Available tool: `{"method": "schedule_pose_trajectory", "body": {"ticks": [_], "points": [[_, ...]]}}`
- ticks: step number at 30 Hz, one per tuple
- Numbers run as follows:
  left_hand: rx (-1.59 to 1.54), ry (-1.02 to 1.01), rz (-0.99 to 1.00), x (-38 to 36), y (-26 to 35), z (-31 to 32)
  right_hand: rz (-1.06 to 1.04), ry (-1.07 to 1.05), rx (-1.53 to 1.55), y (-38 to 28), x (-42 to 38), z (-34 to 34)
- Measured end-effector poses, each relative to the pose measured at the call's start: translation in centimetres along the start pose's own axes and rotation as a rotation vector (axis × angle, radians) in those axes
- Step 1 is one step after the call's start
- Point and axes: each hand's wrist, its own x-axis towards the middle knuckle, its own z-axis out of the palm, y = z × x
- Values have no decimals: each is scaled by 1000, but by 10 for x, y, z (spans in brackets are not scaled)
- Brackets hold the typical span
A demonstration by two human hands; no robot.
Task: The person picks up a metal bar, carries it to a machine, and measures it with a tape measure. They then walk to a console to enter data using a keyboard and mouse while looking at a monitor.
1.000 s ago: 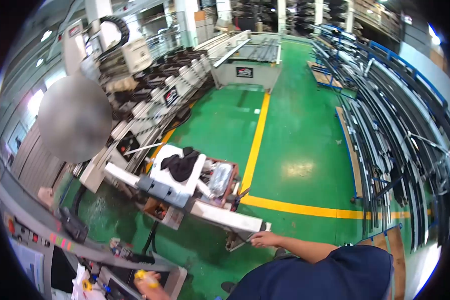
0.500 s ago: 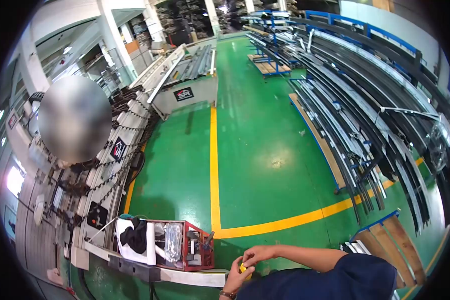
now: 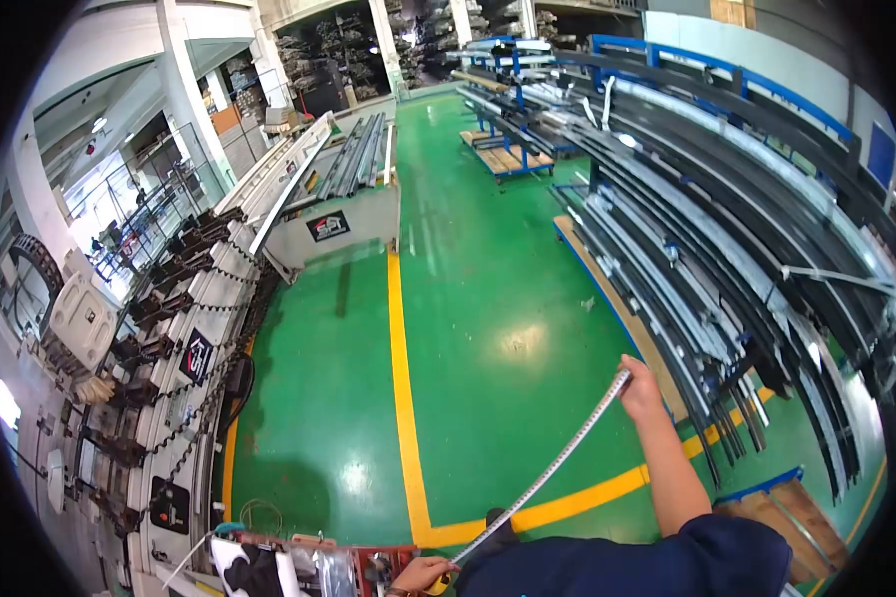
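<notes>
My left hand is low in front of my body, closed round the yellow case of a tape measure; the case is partly cut off by my fingers and the frame's bottom edge. Out of it the white marked tape blade slants up to the right. Its far end is pinched in my right hand, with that arm stretched forward over the green floor. The blade hangs in the air with a slight bend, and the right hand appears close to the rack of long metal profiles in the view.
Long profiles lie on blue racks along the right. A long machine with coiled cables runs along the left. A red-framed box holding dark cloth and wrapped items is near my left hand. Yellow lines mark the green floor.
Both hands were together at the yellow case. Now the right hand has pulled the blade out, up and to the right. The view has shifted; a person at the left is no longer visible.
</notes>
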Motion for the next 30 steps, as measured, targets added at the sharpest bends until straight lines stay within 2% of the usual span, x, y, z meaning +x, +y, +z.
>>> {"method": "schedule_pose_trajectory", "body": {"ticks": [1,2,4,5,7,10,13,17,20,23,24,26,30], "points": [[83,63,-164,21,29,-13,-55,8,-3,-6,22,11],[125,-4,-124,63,42,-29,-108,18,-4,-13,35,25],[220,-145,-93,138,51,-67,-82,68,-87,-15,55,46],[268,-123,-66,157,100,-63,-59,105,-119,-7,59,54],[270,-208,-46,217,175,-63,-58,85,-290,14,72,65],[249,-271,26,338,208,-70,-31,33,-495,60,119,76],[145,-292,-86,433,272,-63,65,-159,-527,104,179,90],[122,-298,10,560,316,-67,215,-354,-571,140,288,138],[1,-239,-61,618,381,-73,279,-418,-710,121,386,184],[-60,-186,-5,673,443,-97,247,-537,-825,98,486,230],[-94,-155,1,686,452,-107,227,-571,-811,92,517,248],[-42,50,63,709,483,-122,200,-611,-744,85,579,287],[-59,228,94,770,480,-186,138,-589,-540,82,705,372]]}}
